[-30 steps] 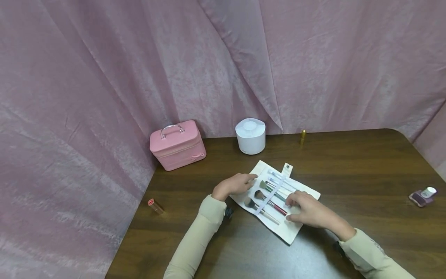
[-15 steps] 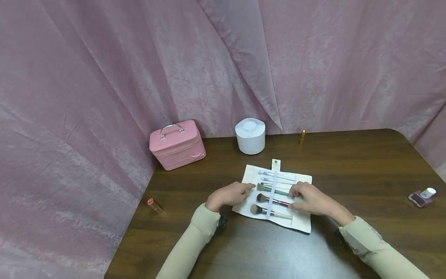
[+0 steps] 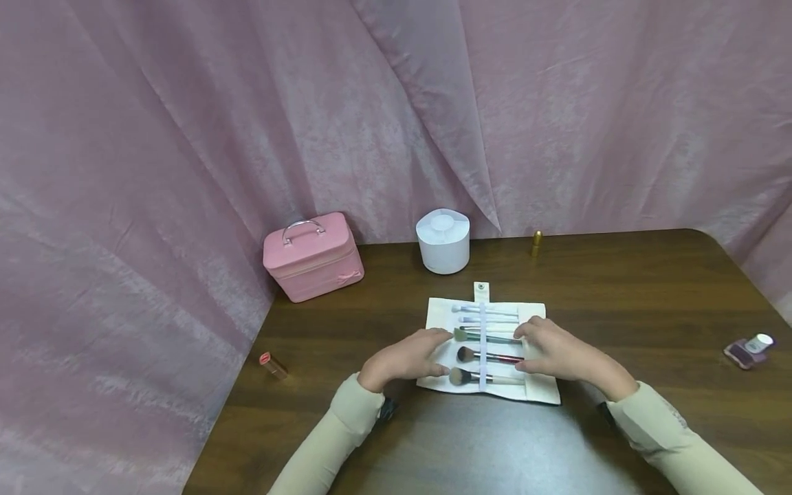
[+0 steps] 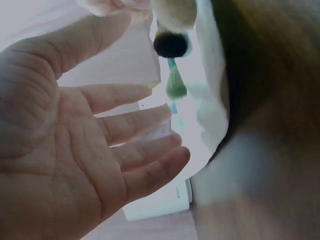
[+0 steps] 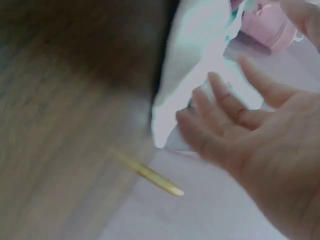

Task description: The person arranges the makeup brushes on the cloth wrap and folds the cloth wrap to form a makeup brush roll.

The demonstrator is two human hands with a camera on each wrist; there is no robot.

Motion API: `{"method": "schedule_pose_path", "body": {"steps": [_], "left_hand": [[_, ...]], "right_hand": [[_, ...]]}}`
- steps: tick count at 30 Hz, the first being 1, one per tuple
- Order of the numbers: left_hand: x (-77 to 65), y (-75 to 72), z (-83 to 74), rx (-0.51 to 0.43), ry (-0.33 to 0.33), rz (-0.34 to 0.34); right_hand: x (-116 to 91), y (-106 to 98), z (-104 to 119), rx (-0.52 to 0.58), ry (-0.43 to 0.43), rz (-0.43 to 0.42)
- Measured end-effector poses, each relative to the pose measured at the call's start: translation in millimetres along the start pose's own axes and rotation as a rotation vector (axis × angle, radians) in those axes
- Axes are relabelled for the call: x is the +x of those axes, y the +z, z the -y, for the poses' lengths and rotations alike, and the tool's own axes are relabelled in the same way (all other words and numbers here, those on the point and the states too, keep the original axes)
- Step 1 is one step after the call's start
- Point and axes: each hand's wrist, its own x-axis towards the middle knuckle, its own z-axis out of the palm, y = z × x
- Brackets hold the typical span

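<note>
A white brush roll lies unrolled on the table, its snap tab pointing to the back. Several makeup brushes sit side by side under its elastic band, among them a green-tipped brush, a dark brush with a red handle and a large pale-handled brush. At the roll's left edge is my left hand, fingers spread and straight in the left wrist view. My right hand lies over the right side by the handle ends, fingers loosely bent; contact is hard to tell.
Along the back stand a pink case, a white round container and a small gold tube. A lipstick lies near the left table edge. On the far right is a purple bottle with a white cap.
The brush roll has turned from slanted to nearly square with the table and shifted slightly left. My left hand has moved left and down; my right hand stays by the handle ends.
</note>
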Motion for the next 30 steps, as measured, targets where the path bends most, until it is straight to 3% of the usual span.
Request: {"method": "schedule_pose_path", "body": {"steps": [4,8,15,20,24,30], "left_hand": [[-2.8,7.2,-4.4,0.089,-0.014,0.007],[-5.9,17.6,-4.8,0.191,-0.04,0.043],[-12.7,26.6,-9.1,0.308,-0.025,0.056],[-10.9,31.5,-11.9,0.337,-0.024,0.065],[-13.2,34.6,-13.8,0.397,0.006,0.053],[-21.5,37.1,-10.7,0.451,0.12,-0.024]], "right_hand": [[-18.1,1.2,18.3,-0.101,0.088,0.047],[-30.6,7.9,29.8,-0.171,0.123,0.089],[-34.6,17.5,33.9,-0.271,0.07,0.049],[-34.0,19.0,36.3,-0.289,0.048,0.049],[-35.8,18.6,38.5,-0.279,0.018,0.032],[-39.8,10.2,38.7,-0.214,0.007,0.09]]}}
